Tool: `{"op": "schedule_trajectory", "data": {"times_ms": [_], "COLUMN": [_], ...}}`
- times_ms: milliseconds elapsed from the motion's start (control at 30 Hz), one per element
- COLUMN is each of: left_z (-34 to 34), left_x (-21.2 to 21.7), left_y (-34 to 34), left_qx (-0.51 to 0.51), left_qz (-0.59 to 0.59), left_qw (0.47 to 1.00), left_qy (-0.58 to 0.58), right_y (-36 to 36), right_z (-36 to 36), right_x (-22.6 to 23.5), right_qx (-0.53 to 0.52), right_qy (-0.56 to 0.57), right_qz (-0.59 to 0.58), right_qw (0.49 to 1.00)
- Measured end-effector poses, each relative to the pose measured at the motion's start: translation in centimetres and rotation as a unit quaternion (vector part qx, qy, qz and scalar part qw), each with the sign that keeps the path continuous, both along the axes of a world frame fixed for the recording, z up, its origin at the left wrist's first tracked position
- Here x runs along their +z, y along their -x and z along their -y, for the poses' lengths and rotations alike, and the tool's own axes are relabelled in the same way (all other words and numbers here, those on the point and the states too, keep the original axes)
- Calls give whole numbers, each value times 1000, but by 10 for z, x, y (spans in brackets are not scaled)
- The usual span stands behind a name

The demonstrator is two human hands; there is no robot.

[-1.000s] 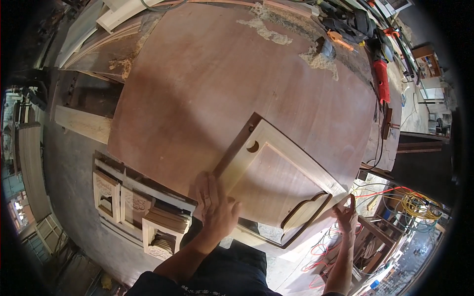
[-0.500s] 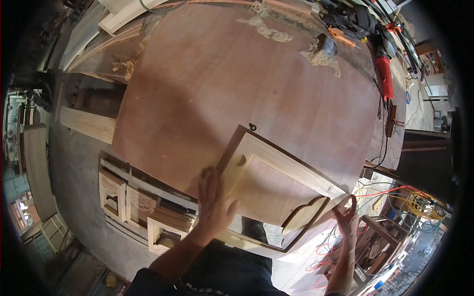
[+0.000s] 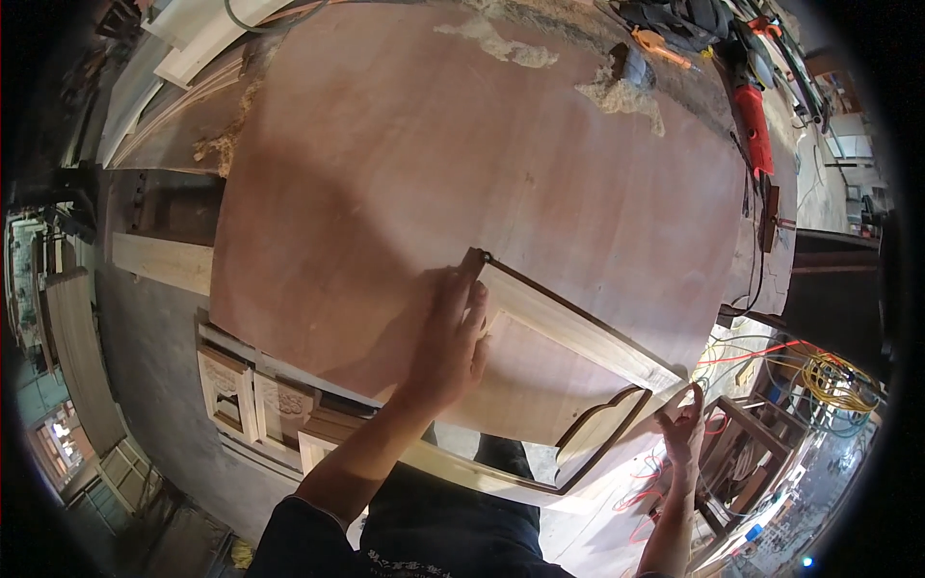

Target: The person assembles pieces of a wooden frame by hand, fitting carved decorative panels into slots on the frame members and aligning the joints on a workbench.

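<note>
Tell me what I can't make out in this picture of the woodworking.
All in the head view:
Left end of the wooden frame: partly covered by the left hand.
How firmly the right hand holds the frame's corner: its own fingers hide the contact.
Pale boards: cut off by the top edge.
Yellow cable coil: too small and tangled to trace.
</note>
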State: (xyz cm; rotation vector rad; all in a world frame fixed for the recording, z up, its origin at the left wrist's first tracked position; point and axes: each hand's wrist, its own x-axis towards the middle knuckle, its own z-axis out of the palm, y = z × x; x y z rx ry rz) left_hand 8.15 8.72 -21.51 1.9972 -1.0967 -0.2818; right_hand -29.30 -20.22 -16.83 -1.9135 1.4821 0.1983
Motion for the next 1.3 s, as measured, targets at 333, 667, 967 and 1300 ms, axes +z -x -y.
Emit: {"op": "schedule_trajectory", "data": {"times_ms": [333,667,967,1300], "left_z": [-9,-37,-80,-151], "left_x": [-7,-18,-21,-18], "left_y": [1,-28,-41,-44], "left_qx": [37,51,144,230], "left_qz": [17,76,72,15], "left_qw": [996,994,978,954], "left_qy": [-82,-58,-132,-194], "right_y": [3,-52,-128,-200], "right_z": [1,-1,-19,-49], "right_x": [-18,-31,-44,-62], "right_qx": [-6,30,46,148], "right_qy": [56,122,181,228], "right_qz": [71,25,60,178], "right_qw": [996,992,980,946]}}
